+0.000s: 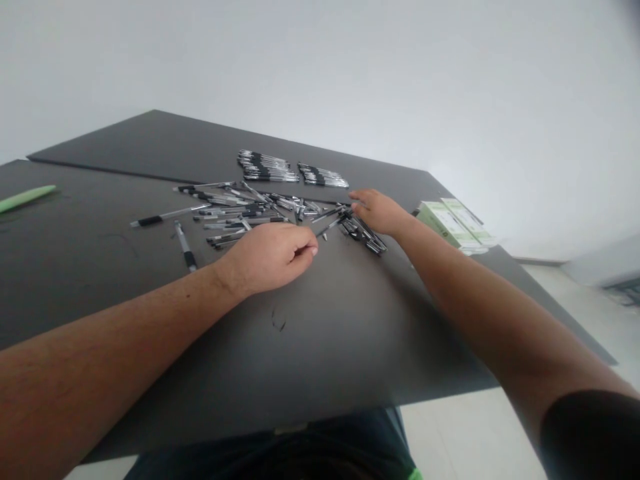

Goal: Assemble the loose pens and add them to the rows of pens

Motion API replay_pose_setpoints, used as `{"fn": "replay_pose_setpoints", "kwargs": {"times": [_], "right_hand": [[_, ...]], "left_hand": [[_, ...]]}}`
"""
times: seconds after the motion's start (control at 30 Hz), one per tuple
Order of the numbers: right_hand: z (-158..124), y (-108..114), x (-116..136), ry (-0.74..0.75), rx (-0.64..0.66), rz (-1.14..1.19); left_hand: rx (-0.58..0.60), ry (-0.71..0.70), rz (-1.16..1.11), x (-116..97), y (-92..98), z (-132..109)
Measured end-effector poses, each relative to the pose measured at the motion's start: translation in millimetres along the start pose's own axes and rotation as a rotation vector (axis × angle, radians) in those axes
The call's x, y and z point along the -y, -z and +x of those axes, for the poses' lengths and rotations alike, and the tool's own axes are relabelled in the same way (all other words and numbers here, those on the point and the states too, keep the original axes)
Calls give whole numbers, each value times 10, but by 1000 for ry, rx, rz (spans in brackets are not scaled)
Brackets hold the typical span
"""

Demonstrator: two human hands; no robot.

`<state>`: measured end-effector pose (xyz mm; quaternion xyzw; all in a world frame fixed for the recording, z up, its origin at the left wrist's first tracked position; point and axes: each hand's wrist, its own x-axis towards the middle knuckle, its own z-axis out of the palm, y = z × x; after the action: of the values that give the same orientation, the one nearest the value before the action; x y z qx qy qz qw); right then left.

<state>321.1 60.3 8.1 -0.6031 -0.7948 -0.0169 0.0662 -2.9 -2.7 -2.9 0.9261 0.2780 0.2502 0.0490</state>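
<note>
A slim clear-and-black pen point(332, 224) slants between my two hands, above the table. At its near end my left hand point(275, 257) is closed, thumb pressed to curled fingers; the grip itself is partly hidden. My right hand point(376, 211) is at its far end, the fingers bent around the tip. Under and beside the right hand lies a small heap of black-gripped pens point(364, 233). Beyond my left hand spreads a larger loose pile of pens point(240, 212), pointing in mixed directions.
Two neat rows of pens, a wider one point(267, 167) and a narrower one point(323, 176), lie at the back. Green-and-white boxes point(453, 225) stand at the right table edge. A green object point(27, 198) lies far left. The dark table point(320, 360) has a seam.
</note>
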Motion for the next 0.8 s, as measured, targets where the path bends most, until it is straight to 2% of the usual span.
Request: {"fn": "replay_pose_setpoints", "kwargs": {"times": [0.13,0.27,0.37,0.47,0.63,0.8], "right_hand": [[225,-184,132,28,58,-12],[166,-223,285,64,88,-19],[64,-138,336,86,103,-16],[-49,-26,324,71,61,8],[-316,222,191,-32,-76,84],[-680,496,30,-200,-253,192]], "left_hand": [[13,21,-8,-19,5,-5],[34,17,-18,-31,1,-1],[41,14,-17,-39,-3,8],[39,10,-8,-49,-5,16],[43,7,2,-61,4,22],[48,19,0,-72,18,30]]}}
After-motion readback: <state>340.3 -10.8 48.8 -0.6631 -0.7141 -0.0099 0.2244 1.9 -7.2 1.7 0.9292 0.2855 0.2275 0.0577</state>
